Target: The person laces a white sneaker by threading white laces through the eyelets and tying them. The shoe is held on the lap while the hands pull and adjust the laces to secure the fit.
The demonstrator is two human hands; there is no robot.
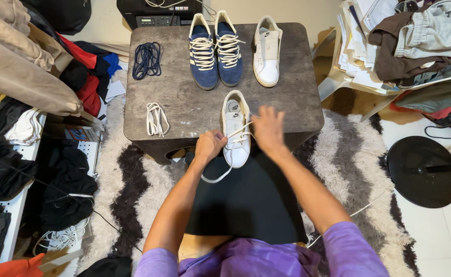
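White sneaker (235, 131) lies at the near edge of the bench (184, 97), toe pointing toward the person, between the 2 hands. The left hand (209, 145) is closed in a fist, pinching a cream lace (220, 174) that loops down off the bench edge over the person's dark lap. The right hand (268, 129) rests just beside the shoe's right flank with fingers spread and bent, touching the laces across the tongue; whether it actually pinches a strand I cannot tell. The hands stand apart, one at each side of the sneaker.

Farther back on the bench, 2 blue sneakers (216, 50) with cream laces stand side by side, toes toward the person, and just right of them a second white sneaker (267, 51) lies with no laces showing. On the left part of the bench lies a bundle of white laces (156, 119), and behind it a coil of dark blue laces (147, 60).

The bench stands on a shaggy rug (133, 190) in black and pale bands. Clothes are heaped to the left (25, 66), papers and garments pile up at the upper right (410, 36), and a round black stand base (423, 171) sits on the tiled floor at right
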